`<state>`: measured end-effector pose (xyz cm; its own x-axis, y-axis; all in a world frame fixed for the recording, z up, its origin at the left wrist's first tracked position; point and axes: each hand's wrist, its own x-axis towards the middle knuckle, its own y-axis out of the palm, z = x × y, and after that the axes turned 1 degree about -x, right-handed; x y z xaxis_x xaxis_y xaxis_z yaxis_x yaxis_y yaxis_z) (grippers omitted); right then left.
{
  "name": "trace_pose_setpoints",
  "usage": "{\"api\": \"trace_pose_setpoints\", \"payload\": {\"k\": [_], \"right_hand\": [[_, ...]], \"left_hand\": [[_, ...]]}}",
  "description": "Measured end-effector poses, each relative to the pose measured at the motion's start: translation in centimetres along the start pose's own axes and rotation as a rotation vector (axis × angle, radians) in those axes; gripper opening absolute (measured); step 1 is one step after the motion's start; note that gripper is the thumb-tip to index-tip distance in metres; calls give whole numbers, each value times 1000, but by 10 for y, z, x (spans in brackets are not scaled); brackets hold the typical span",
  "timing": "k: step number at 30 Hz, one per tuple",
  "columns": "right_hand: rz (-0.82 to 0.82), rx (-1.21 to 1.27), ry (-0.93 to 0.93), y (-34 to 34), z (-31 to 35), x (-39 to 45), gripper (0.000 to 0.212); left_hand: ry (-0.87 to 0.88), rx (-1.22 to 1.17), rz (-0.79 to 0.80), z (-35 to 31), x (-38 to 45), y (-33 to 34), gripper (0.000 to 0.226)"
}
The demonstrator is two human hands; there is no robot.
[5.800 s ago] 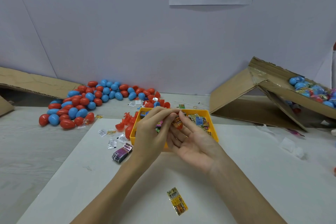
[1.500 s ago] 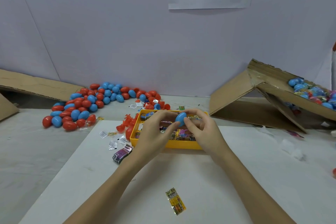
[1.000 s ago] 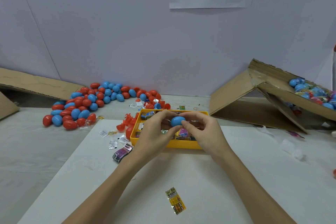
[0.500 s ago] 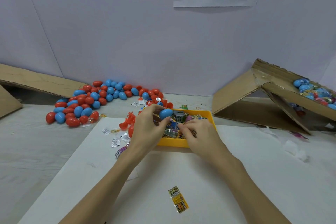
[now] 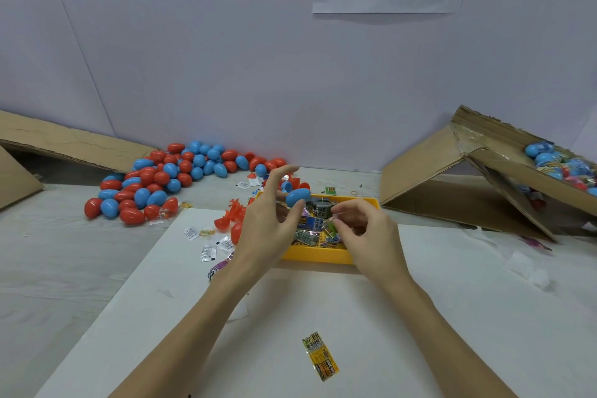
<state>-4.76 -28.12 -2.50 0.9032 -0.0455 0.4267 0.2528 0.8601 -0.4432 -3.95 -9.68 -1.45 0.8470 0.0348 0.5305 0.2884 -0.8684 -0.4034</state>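
A yellow tray (image 5: 318,257) full of small printed packets sits at the far edge of a white board (image 5: 452,317). My left hand (image 5: 268,226) hovers over the tray's left end with its fingers spread and straight. A closed blue egg (image 5: 298,197) is at the tip of its thumb, with no finger wrapped around it. My right hand (image 5: 365,233) reaches into the tray with its fingers curled, pinching a small greenish packet (image 5: 331,223).
A heap of red and blue eggs (image 5: 161,178) lies at the back left by a cardboard flap (image 5: 64,145). A tipped cardboard box (image 5: 452,178) on the right holds more eggs (image 5: 549,160). Orange egg halves (image 5: 232,220), white sachets (image 5: 208,250) and one yellow packet (image 5: 320,356) lie about.
Both hands held the blue egg together; then the left hand took it alone and has now spread its fingers off it. The right hand dropped into the tray and pinched a packet.
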Motion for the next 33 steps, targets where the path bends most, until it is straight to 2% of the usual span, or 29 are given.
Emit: {"api": "trace_pose_setpoints", "payload": {"k": [3,6,10,13,19,26,29,33], "right_hand": [[-26,88,56,-1,-1,0,17],[-34,143,83,-3,-2,0,16],[-15,192,107,-5,-1,1,17],[22,158,82,-5,0,1,19],[63,112,33,-4,0,0,21],[105,-11,-108,-2,11,-7,24],[103,26,-109,-2,15,-10,26],[90,68,-55,-1,18,-10,32]], "left_hand": [[117,106,70,-3,-3,2,27],[131,163,109,-4,-7,6,22],[109,119,119,-6,-12,11,9],[81,162,145,-4,-14,16,23],[86,147,114,-3,-13,14,12],[82,122,129,-2,-11,11,27],[111,61,151,-4,-10,11,19],[172,15,64,-8,-11,9,12]]}}
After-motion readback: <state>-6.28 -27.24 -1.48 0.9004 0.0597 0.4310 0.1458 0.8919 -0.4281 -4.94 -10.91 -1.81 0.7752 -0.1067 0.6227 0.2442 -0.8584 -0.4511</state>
